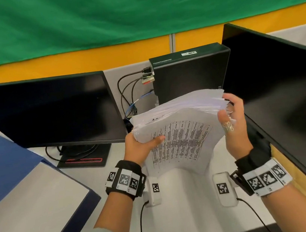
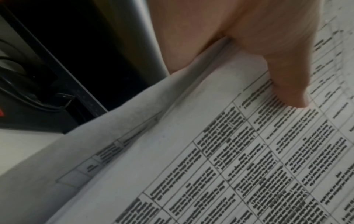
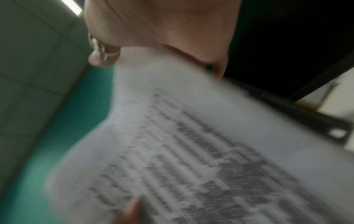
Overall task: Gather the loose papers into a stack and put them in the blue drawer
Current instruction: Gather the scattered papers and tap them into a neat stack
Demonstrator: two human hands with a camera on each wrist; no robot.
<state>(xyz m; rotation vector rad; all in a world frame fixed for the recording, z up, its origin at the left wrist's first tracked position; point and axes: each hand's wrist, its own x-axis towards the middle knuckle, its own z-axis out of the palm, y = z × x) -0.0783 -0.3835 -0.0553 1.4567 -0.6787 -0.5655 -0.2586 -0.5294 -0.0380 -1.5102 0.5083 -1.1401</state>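
Both hands hold a stack of papers (image 1: 180, 131) above the surface — left hand (image 1: 142, 146) pinching its left edge, right hand (image 1: 233, 122) gripping its right.

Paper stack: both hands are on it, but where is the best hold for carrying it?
The two short side edges, one from each side, as the left hand and right hand do: the paper stack is thick, uneven and sags toward the person.

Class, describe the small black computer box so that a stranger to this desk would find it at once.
Start at the yellow partition behind the desk. Against it, between the two dark monitors, stands an upright black box, just beyond the papers held in both hands. Unlike the monitors, it has no screen, and cables plug into its left side.
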